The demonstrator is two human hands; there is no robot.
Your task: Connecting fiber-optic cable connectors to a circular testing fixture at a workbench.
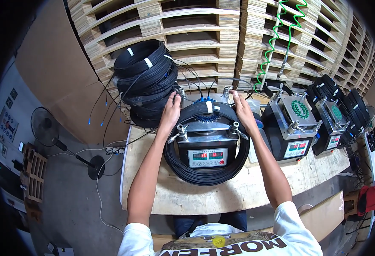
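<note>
In front of me a black polishing machine (206, 158) with a red digital display stands on the wooden table. A coil of black cable (206, 178) is draped over and around it, tied with white tape. Blue connectors (207, 119) line its metal top plate. My left hand (170, 113) reaches to the rear left clamp post (182, 92), fingers stretched forward and slightly apart. On the other side, my right hand (244, 112) has its extended fingers at the rear right clamp post (227, 90). Any lever beneath the fingers is hidden.
A tall stack of black cable coils (142, 81) stands at the back left. Two similar machines (296, 123) (333, 123) sit to the right, with more coils (354, 111) beyond. Wooden pallets (196, 38) rise behind the table (187, 202). A floor fan (46, 123) stands left.
</note>
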